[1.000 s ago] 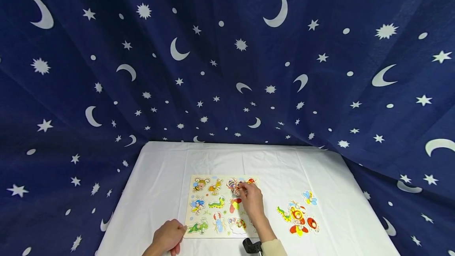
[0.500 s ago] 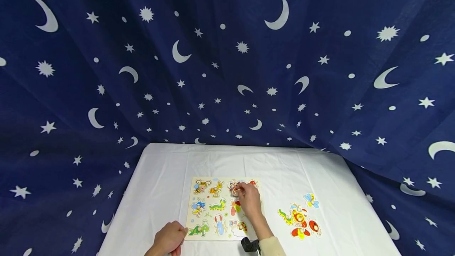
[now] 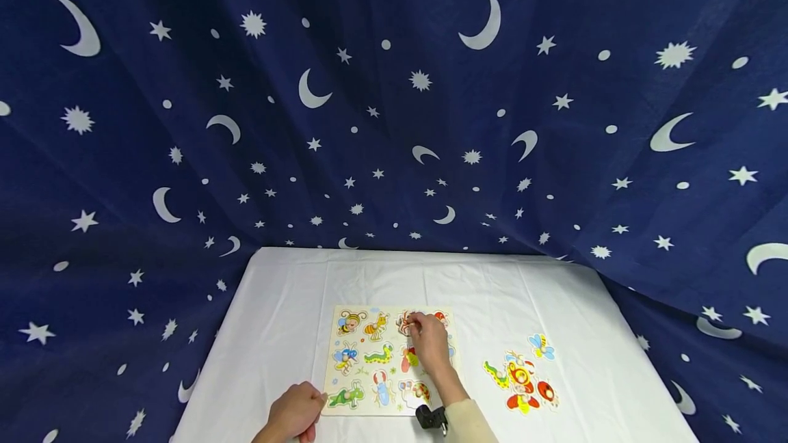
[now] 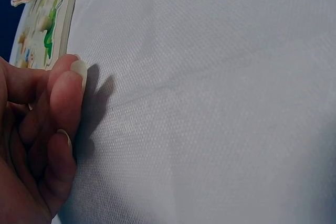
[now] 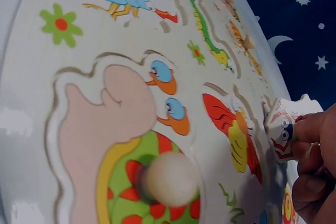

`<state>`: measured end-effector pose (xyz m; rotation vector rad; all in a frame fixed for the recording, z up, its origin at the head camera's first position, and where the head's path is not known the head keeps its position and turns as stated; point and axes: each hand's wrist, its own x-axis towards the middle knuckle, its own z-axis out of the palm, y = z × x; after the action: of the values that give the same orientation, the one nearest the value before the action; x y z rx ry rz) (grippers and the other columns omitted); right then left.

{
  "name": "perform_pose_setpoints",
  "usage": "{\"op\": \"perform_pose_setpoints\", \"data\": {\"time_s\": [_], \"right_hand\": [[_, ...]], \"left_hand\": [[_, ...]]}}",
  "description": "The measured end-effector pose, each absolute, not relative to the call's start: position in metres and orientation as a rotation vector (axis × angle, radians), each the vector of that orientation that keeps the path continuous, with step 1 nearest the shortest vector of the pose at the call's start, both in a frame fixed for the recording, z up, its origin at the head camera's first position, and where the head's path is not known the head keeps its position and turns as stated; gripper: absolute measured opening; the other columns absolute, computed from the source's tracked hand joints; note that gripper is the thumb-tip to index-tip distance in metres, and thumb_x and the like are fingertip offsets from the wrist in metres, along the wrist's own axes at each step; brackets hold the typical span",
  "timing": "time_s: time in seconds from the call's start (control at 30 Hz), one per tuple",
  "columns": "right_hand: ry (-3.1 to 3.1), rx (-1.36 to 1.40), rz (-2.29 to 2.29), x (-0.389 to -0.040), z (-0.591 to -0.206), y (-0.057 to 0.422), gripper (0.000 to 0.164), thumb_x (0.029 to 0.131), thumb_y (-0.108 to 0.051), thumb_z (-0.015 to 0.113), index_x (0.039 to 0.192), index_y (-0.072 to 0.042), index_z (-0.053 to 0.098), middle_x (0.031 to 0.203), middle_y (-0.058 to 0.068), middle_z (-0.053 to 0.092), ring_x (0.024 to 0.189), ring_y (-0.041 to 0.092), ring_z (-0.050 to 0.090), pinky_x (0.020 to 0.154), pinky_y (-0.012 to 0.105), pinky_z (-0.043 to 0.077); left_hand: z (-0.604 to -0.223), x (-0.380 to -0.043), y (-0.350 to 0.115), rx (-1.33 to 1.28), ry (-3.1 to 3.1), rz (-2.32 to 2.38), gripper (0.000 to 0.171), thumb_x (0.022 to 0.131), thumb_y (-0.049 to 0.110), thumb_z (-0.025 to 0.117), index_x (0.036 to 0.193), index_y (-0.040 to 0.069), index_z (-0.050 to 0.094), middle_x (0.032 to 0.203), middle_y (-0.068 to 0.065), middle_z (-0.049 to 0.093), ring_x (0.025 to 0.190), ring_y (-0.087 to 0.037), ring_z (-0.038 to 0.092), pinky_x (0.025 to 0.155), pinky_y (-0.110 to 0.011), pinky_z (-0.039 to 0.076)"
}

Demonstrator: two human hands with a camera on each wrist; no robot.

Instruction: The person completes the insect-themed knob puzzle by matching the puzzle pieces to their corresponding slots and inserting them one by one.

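A wooden insect puzzle board [image 3: 353,410] lies on the white-covered table. My left hand [image 3: 294,410] is at its near left corner, fingers curled and fingertips gripping the edge; in the left wrist view the curled fingers [image 4: 65,98] hide that corner. Over the back row of the board, my right hand [image 3: 430,344] pinches a spider puzzle piece [image 3: 403,323] with red stripes. In the right wrist view, that spider piece [image 5: 283,124] stands tilted close over the board, its knob hidden by the fingers. A snail piece [image 5: 131,119] with a round knob sits nearer that camera.
Right of the board lie several loose pieces, some overlapping: a bee [image 3: 542,346], a caterpillar [image 3: 496,374], a ladybug [image 3: 546,392] and a red-winged butterfly [image 3: 523,403]. A dark blue curtain [image 3: 394,101] with moons and stars hangs behind the table [image 3: 283,306].
My right hand has shifted slightly left with the spider piece, which now covers the spider picture that showed beside it. My left hand stays at the board's corner.
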<state>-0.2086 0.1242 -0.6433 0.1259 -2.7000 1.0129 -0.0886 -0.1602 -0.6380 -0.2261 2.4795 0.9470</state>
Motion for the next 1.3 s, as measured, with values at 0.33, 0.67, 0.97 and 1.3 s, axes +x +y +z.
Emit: {"op": "perform_pose_setpoints", "data": {"time_s": [0.33,0.67,0.97,1.3], "right_hand": [[-2.748,0.202,0.847,-0.215,-0.647,0.119,0.012,0.083,-0.005,0.071,0.091,-0.015,0.073,0.074,-0.003,0.061,0.065,0.009,0.050,0.059,0.027,0.041],[-2.824,0.278,0.737,-0.222,-0.642,0.115,0.013,0.085,-0.005,0.068,0.091,-0.015,0.074,0.075,-0.001,0.064,0.063,0.012,0.054,0.056,0.026,0.044],[-2.937,0.415,0.580,-0.225,-0.638,0.117,0.017,0.090,-0.004,0.064,0.094,-0.017,0.073,0.077,-0.001,0.055,0.057,0.009,0.046,0.051,0.022,0.039],[-2.944,0.444,0.555,-0.227,-0.630,0.117,0.021,0.087,0.001,0.063,0.090,-0.017,0.074,0.076,0.000,0.057,0.058,0.012,0.049,0.049,0.024,0.039]], "left_hand": [[-0.634,-0.088,-0.158,-0.230,2.490,0.944,0.031,0.095,0.029,0.055,0.070,0.012,0.055,0.040,0.003,0.055,0.033,-0.007,0.053,0.047,-0.029,0.042],[-0.638,-0.088,-0.160,-0.196,2.492,0.981,0.034,0.094,0.030,0.056,0.065,0.013,0.056,0.040,0.004,0.055,0.032,-0.007,0.053,0.044,-0.030,0.043],[-0.639,-0.088,-0.159,-0.247,2.452,0.998,0.029,0.094,0.030,0.056,0.072,0.011,0.056,0.041,0.003,0.056,0.033,-0.008,0.053,0.043,-0.028,0.042],[-0.641,-0.089,-0.159,-0.204,2.480,0.996,0.034,0.094,0.031,0.056,0.065,0.013,0.056,0.040,0.005,0.055,0.031,-0.007,0.053,0.041,-0.028,0.042]]}}
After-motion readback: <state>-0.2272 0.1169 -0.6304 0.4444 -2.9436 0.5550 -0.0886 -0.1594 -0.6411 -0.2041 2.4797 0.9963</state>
